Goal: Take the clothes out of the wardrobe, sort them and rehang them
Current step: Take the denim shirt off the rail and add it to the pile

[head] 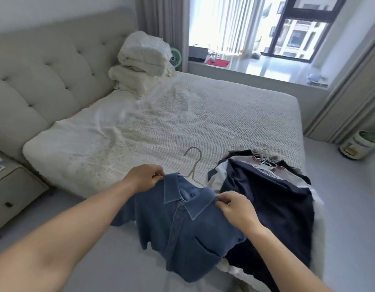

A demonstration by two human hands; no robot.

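A blue denim-look polo shirt (182, 230) hangs on a pale hanger (194, 163) over the near edge of the bed (182, 114). My left hand (143, 178) pinches the shirt's left shoulder by the collar. At the right shoulder, my right hand (235, 207) pinches the cloth beside the collar tip. Just to the right lies a pile of clothes (273, 197) on hangers, with a dark navy garment on top and white and black pieces under it. The wardrobe is out of view.
Folded cream bedding (142, 62) is stacked at the head of the bed by the tufted headboard. A nightstand (11, 186) stands at the left. A window ledge (256, 68) with small items runs behind the bed. A white bin (359, 145) sits on the floor at right.
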